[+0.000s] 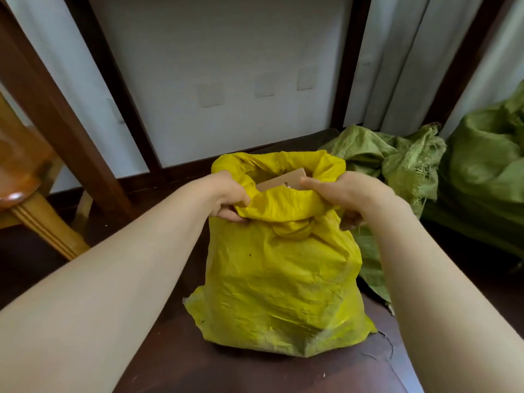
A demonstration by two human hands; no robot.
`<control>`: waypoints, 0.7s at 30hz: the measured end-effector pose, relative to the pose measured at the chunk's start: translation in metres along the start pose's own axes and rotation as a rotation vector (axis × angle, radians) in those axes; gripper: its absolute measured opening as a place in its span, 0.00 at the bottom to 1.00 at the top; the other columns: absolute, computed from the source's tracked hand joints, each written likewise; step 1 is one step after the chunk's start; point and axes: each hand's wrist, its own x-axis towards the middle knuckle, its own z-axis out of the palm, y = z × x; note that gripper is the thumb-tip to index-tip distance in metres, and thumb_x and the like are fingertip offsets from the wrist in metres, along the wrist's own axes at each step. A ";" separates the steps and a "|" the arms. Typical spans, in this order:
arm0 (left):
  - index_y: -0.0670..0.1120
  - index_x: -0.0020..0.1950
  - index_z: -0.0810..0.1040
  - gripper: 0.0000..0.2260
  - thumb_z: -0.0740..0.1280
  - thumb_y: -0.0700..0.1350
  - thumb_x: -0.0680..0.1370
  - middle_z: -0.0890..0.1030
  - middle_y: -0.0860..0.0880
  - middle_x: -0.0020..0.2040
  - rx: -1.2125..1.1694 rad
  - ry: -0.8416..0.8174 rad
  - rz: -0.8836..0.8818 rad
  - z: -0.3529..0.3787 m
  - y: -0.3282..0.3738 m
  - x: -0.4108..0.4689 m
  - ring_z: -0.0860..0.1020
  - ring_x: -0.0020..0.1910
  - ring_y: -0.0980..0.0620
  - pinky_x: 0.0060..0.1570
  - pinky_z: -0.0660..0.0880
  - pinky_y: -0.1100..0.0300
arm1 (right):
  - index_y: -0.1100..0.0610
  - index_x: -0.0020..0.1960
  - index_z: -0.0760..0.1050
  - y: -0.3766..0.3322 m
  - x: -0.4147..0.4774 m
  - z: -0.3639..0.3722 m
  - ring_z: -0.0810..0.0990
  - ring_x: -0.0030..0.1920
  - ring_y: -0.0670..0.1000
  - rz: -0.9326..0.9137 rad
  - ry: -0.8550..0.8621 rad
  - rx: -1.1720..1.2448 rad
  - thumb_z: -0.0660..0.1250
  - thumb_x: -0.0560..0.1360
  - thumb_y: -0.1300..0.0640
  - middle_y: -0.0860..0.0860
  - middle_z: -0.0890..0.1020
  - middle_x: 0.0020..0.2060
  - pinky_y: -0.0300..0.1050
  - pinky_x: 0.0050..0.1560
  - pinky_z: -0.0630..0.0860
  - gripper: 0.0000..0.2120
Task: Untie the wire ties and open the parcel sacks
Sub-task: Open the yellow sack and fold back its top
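Note:
A yellow woven sack (280, 279) stands upright on the dark floor in the middle of the head view. Its mouth is open and the rim (283, 202) is rolled outward. A brown cardboard parcel (283, 180) shows inside the opening. My left hand (226, 197) grips the rolled rim on the left side. My right hand (346, 194) grips the rim on the right side, thumb pointing inward over the opening. No wire tie is visible on this sack.
Green woven sacks lie to the right: a crumpled one (397, 160) behind the yellow sack and a fuller one (487, 177) at the far right. A wooden chair (31, 180) stands at the left. A white panelled wall (226, 80) is close behind.

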 end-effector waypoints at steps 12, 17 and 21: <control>0.36 0.71 0.62 0.21 0.48 0.31 0.78 0.63 0.42 0.73 -1.499 -0.051 -0.219 0.022 -0.017 0.010 0.64 0.71 0.42 0.67 0.63 0.47 | 0.68 0.68 0.63 0.001 0.029 0.021 0.74 0.65 0.60 0.247 -0.436 1.967 0.52 0.80 0.67 0.61 0.72 0.66 0.58 0.59 0.71 0.17; 0.47 0.59 0.73 0.27 0.66 0.65 0.70 0.78 0.41 0.57 -1.001 -0.167 -0.226 0.013 -0.013 0.011 0.78 0.52 0.40 0.47 0.77 0.49 | 0.66 0.69 0.62 0.005 0.027 0.031 0.77 0.53 0.65 0.264 -0.395 1.898 0.50 0.77 0.66 0.64 0.76 0.58 0.62 0.51 0.71 0.21; 0.47 0.71 0.62 0.32 0.70 0.56 0.72 0.72 0.42 0.65 -0.334 -0.048 -0.194 0.011 -0.011 0.014 0.76 0.59 0.42 0.42 0.76 0.52 | 0.60 0.63 0.73 0.004 0.026 0.032 0.80 0.48 0.60 0.178 -0.408 1.713 0.56 0.76 0.47 0.60 0.81 0.50 0.55 0.42 0.76 0.23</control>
